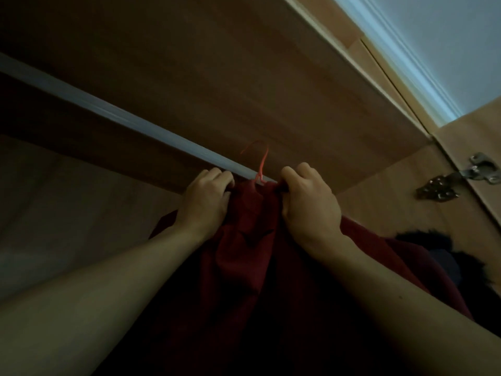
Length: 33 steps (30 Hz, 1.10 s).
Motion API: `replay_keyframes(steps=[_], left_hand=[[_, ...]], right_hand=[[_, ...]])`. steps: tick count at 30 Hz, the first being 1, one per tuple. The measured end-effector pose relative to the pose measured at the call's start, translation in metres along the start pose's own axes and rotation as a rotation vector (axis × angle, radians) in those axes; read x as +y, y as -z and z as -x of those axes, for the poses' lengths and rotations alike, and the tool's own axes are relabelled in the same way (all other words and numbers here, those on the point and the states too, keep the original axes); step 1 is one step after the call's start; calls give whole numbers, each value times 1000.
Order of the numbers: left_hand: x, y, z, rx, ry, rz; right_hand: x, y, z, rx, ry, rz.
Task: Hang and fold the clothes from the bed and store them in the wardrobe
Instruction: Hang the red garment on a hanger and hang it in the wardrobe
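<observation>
Hanging step. Left hand and right hand, fingers curled, each grip a shoulder of the dark red garment just below the rail. Cloth bunched and creased, draping down. Red hanger hook rises across the rail; whether it is seated is unclear. Next, likely: settle the hook, let go, smooth the shoulders.

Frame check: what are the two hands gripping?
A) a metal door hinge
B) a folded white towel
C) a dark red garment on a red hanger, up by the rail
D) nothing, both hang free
C: the left hand and the right hand each clutch the top of the dark red garment, and the hook of the red hanger rises between them by the rail.
</observation>
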State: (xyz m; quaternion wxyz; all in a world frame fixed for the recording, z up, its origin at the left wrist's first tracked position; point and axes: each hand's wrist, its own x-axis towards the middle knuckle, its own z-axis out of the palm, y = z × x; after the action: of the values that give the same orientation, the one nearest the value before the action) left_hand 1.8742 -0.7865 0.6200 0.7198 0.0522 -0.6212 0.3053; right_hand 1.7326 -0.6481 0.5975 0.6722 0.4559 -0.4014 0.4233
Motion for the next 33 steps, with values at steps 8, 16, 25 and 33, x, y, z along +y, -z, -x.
replay_keyframes(steps=[8, 16, 25, 33], left_hand=[[-12, -68, -7, -100, 75, 13], [-17, -99, 52, -109, 114, 114], [27, -113, 85, -176, 357, 497], [48, -103, 118, -452, 427, 472]], right_hand=[[24, -36, 4, -86, -21, 49], [28, -54, 44, -119, 34, 164], [38, -30, 70, -543, 265, 419], [32, -8, 103, -689, 241, 572]])
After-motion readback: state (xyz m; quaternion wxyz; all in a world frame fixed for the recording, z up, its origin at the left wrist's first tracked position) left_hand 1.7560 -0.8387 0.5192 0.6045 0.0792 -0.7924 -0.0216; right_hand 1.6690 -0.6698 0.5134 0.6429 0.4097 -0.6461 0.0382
